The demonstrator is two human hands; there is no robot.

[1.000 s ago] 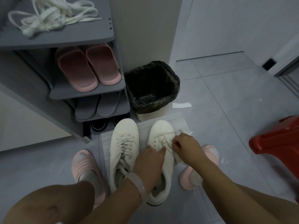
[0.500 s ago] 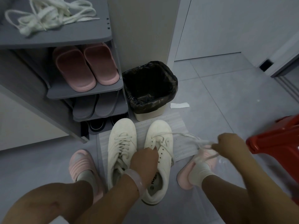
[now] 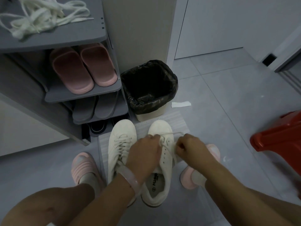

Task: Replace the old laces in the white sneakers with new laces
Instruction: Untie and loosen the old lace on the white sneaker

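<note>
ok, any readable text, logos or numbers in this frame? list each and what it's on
Printed mark on the insole of the right sneaker: a round logo and a short word, too blurred to read.
Nothing else in view carries legible text.

Two white sneakers stand side by side, toes far: left sneaker (image 3: 121, 147) laced, right sneaker (image 3: 162, 162) mostly unlaced, its lace (image 3: 172, 133) trailing right. Loose laces (image 3: 42, 18) heaped far left.

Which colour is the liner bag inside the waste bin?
Black, glossy; the liner bag shows best in the head view.
</note>
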